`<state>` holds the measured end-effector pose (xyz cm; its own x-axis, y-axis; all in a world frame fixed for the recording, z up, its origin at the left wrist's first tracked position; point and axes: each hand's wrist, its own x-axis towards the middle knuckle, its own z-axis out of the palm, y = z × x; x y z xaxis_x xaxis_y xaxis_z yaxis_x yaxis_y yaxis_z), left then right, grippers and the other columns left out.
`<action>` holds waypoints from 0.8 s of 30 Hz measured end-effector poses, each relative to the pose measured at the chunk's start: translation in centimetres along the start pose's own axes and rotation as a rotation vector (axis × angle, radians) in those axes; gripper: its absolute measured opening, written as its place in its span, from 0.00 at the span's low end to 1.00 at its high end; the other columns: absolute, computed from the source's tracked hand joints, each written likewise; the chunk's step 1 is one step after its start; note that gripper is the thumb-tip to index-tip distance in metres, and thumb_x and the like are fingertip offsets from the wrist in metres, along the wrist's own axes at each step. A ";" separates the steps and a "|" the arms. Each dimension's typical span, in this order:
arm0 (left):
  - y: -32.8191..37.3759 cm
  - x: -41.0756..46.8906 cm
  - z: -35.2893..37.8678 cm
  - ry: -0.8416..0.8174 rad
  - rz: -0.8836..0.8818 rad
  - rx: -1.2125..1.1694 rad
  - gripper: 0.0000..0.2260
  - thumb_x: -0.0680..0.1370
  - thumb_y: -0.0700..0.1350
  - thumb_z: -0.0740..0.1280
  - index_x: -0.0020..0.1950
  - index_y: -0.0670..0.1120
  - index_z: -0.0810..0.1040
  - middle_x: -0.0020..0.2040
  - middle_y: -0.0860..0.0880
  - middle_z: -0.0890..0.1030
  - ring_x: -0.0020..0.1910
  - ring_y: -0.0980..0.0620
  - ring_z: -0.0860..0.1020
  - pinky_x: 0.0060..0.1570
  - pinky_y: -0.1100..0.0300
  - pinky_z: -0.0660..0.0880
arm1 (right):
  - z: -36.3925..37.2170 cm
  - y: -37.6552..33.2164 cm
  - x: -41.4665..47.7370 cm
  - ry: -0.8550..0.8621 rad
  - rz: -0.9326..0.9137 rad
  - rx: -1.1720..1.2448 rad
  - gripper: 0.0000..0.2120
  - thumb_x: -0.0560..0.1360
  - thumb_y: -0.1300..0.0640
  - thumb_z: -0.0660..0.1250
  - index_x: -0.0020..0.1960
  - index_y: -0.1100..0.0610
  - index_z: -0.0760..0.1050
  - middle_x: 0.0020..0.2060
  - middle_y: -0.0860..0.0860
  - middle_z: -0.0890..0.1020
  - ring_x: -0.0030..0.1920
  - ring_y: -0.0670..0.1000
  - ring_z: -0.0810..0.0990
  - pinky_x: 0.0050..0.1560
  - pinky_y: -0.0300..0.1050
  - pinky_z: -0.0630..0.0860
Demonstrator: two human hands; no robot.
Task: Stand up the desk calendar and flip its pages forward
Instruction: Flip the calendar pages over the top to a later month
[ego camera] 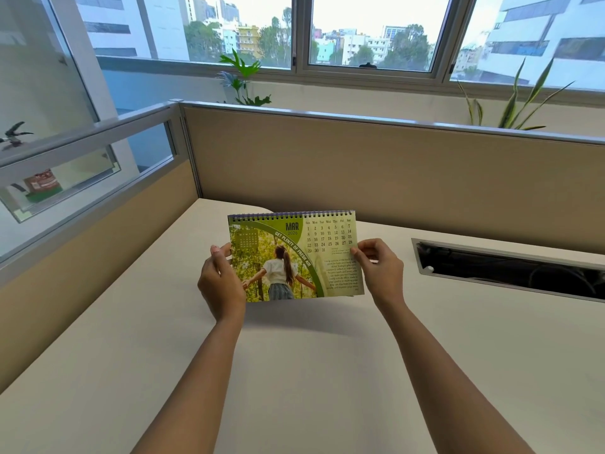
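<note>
A spiral-bound desk calendar (294,257) faces me above the middle of the cream desk (163,339), showing a green March page with a photo of a person outdoors. Its wire binding runs along the top edge. My left hand (221,283) grips the calendar's left edge, thumb on the front. My right hand (379,271) pinches the right edge of the page between thumb and fingers. Whether the bottom edge rests on the desk or hangs just above it cannot be told; a shadow lies beneath it.
Beige partition walls (360,165) close the desk at the back and left. A long open cable slot (510,270) is cut into the desk at the right. Potted plants (244,77) stand behind the partition under the windows.
</note>
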<state>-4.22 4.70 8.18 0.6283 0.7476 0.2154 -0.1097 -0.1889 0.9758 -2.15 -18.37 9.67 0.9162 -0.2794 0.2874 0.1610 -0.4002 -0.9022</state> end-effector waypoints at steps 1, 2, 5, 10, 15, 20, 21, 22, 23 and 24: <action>0.0 0.1 -0.1 -0.011 -0.004 -0.003 0.23 0.81 0.54 0.49 0.56 0.45 0.81 0.55 0.42 0.83 0.53 0.46 0.80 0.46 0.59 0.73 | -0.1 -0.1 0.0 -0.006 -0.002 -0.037 0.07 0.75 0.54 0.67 0.47 0.58 0.77 0.47 0.52 0.80 0.42 0.46 0.77 0.38 0.31 0.74; -0.1 0.2 -0.1 -0.024 -0.008 -0.008 0.24 0.81 0.54 0.48 0.56 0.45 0.81 0.55 0.42 0.83 0.53 0.46 0.80 0.46 0.60 0.74 | -0.3 -0.3 0.0 -0.014 0.008 -0.067 0.10 0.76 0.51 0.65 0.47 0.59 0.78 0.49 0.52 0.79 0.43 0.46 0.75 0.36 0.29 0.71; -0.3 0.7 -0.5 -0.054 -0.022 -0.035 0.26 0.81 0.55 0.46 0.55 0.45 0.81 0.51 0.42 0.83 0.48 0.48 0.80 0.39 0.64 0.72 | -1.2 -1.4 0.3 -0.095 0.114 -0.046 0.22 0.79 0.44 0.55 0.48 0.58 0.80 0.49 0.53 0.80 0.44 0.48 0.76 0.42 0.37 0.70; -0.3 1.6 -1.1 -0.090 -0.037 -0.125 0.30 0.81 0.56 0.43 0.49 0.43 0.83 0.45 0.43 0.83 0.47 0.47 0.80 0.50 0.57 0.74 | -1.9 -4.7 1.3 -0.468 0.090 0.359 0.32 0.80 0.39 0.41 0.51 0.53 0.81 0.55 0.51 0.84 0.55 0.50 0.81 0.58 0.46 0.73; -0.6 2.7 -1.5 -0.144 -0.021 -0.153 0.30 0.80 0.58 0.43 0.46 0.45 0.83 0.46 0.44 0.83 0.49 0.45 0.80 0.53 0.53 0.74 | 0.8 -6.3 2.7 -0.348 -0.184 0.213 0.19 0.79 0.41 0.52 0.56 0.47 0.78 0.62 0.43 0.77 0.62 0.45 0.75 0.63 0.50 0.72; -0.9 3.8 -2.2 -0.247 -0.069 -0.215 0.29 0.80 0.59 0.44 0.46 0.47 0.82 0.48 0.43 0.83 0.47 0.46 0.81 0.52 0.54 0.75 | 2.0 -5.3 4.6 -0.331 -0.432 -0.236 0.24 0.76 0.45 0.63 0.70 0.45 0.62 0.70 0.46 0.68 0.70 0.49 0.63 0.65 0.49 0.63; -0.9 3.9 -2.2 -0.252 -0.062 -0.222 0.28 0.80 0.58 0.45 0.45 0.47 0.82 0.47 0.42 0.83 0.45 0.47 0.81 0.51 0.56 0.75 | 2.0 -5.3 5.1 -0.307 -0.463 -0.245 0.26 0.75 0.47 0.65 0.70 0.47 0.62 0.67 0.47 0.71 0.68 0.49 0.65 0.63 0.46 0.63; -0.9 4.0 -2.3 -0.254 -0.055 -0.227 0.27 0.81 0.57 0.46 0.44 0.47 0.82 0.46 0.42 0.83 0.44 0.48 0.81 0.49 0.57 0.75 | 2.0 -5.3 5.5 -0.278 -0.478 -0.230 0.24 0.75 0.49 0.66 0.69 0.48 0.65 0.62 0.48 0.74 0.65 0.49 0.68 0.62 0.43 0.64; -0.9 4.0 -2.2 -0.254 -0.050 -0.227 0.27 0.81 0.57 0.47 0.44 0.47 0.82 0.45 0.42 0.83 0.43 0.48 0.81 0.48 0.57 0.75 | 2.0 -5.3 5.8 -0.251 -0.467 -0.190 0.22 0.74 0.51 0.68 0.66 0.50 0.69 0.58 0.48 0.75 0.61 0.49 0.70 0.59 0.42 0.67; -0.9 4.1 -2.2 -0.251 -0.047 -0.222 0.26 0.81 0.56 0.48 0.45 0.45 0.82 0.46 0.42 0.83 0.44 0.48 0.81 0.47 0.58 0.75 | 1.9 -5.5 6.1 -0.225 -0.432 -0.130 0.18 0.73 0.52 0.69 0.62 0.53 0.73 0.54 0.48 0.75 0.57 0.49 0.73 0.56 0.41 0.71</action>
<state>-3.25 9.31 8.21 0.8036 0.5670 0.1811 -0.2240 0.0061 0.9746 3.29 -16.19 15.80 0.8348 0.1246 0.5363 0.5086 -0.5474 -0.6646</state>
